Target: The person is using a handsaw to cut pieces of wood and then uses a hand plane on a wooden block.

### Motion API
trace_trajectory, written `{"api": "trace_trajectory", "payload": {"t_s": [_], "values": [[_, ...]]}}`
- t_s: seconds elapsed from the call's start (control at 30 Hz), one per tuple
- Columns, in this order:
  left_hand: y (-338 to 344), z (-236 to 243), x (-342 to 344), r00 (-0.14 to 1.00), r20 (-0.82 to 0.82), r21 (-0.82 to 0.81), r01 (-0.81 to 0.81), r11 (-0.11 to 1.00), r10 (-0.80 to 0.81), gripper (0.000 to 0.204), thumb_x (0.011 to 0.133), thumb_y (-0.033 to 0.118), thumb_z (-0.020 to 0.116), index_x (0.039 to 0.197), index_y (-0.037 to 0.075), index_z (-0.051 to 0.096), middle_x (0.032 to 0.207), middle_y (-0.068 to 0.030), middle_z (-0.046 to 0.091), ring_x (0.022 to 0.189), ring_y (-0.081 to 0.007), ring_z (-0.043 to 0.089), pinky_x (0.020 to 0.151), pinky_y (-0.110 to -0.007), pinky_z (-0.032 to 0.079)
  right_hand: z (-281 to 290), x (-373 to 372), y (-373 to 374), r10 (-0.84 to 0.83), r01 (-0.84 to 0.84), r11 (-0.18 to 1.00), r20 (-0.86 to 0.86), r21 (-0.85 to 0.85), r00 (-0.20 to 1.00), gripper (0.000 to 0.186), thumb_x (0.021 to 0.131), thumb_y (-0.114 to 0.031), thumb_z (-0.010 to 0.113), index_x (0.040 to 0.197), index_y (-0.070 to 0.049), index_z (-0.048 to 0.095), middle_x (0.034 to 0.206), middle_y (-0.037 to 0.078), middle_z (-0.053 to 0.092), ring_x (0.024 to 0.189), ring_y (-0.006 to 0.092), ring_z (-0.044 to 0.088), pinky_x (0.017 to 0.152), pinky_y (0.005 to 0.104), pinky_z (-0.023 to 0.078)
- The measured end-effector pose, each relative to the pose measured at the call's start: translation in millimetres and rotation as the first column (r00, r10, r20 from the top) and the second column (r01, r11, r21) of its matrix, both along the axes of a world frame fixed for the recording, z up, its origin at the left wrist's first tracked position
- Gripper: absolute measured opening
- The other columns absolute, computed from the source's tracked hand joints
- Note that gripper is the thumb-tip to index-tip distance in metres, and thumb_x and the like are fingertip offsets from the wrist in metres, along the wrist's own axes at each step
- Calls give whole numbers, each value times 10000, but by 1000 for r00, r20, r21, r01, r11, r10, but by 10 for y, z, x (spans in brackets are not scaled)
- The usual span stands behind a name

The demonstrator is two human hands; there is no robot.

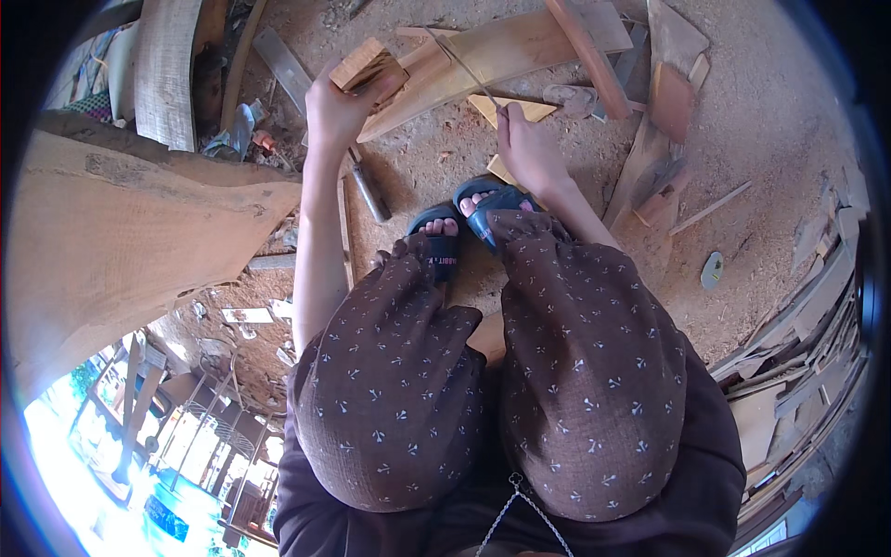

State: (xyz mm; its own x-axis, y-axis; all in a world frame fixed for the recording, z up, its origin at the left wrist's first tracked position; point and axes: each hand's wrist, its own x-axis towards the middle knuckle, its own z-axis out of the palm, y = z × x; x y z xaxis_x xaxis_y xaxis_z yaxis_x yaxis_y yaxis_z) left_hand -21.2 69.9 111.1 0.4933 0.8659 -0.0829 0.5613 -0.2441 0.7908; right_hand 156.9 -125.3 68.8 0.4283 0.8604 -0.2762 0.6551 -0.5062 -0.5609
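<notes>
My left hand (336,111) is closed around a short wooden block (367,63) with dark, uneven marks on its side. In my right hand (531,148) is a long thin tool, narrow like a file or blade (461,63), pointing away and to the left. Its exact kind is too fine to make out. The tool's far end is apart from the block. Under both hands, a broad curved plank (506,54) lies on the ground. A yellowish triangular offcut (520,109) sits just beneath my right hand.
A tool with a grey cylindrical end (371,193) lies near my left forearm. A large wooden slab (139,241) stands at the left. A reddish wooden strip (591,60) crosses the plank. Stacked boards (798,371) line the right. My sandalled feet (487,209) rest between the knees.
</notes>
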Motion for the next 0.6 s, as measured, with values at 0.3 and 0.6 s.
{"api": "trace_trajectory", "payload": {"t_s": [0.3, 0.6], "values": [[275, 811, 431, 955, -237, -33, 177, 984, -179, 671, 798, 618, 616, 1117, 28, 626, 1016, -151, 682, 950, -218, 664, 837, -354, 504, 14, -86, 35, 65, -66, 992, -15, -105, 998, 235, 986, -231, 382, 1002, -5, 445, 700, 254, 628, 682, 433, 631, 596, 543, 488], [314, 343, 476, 797, -559, 115, 349, 930, -230, 357, 718, 428, 691, 779, 78, 725, 775, -172, 689, 775, -330, 685, 768, -413, 550, -185, -108, 255, 119, -124, 979, -39, -162, 992, 214, 900, -123, 443, 1034, 43, 457, 774, 283, 643, 759, 436, 651, 664, 518, 525]]}}
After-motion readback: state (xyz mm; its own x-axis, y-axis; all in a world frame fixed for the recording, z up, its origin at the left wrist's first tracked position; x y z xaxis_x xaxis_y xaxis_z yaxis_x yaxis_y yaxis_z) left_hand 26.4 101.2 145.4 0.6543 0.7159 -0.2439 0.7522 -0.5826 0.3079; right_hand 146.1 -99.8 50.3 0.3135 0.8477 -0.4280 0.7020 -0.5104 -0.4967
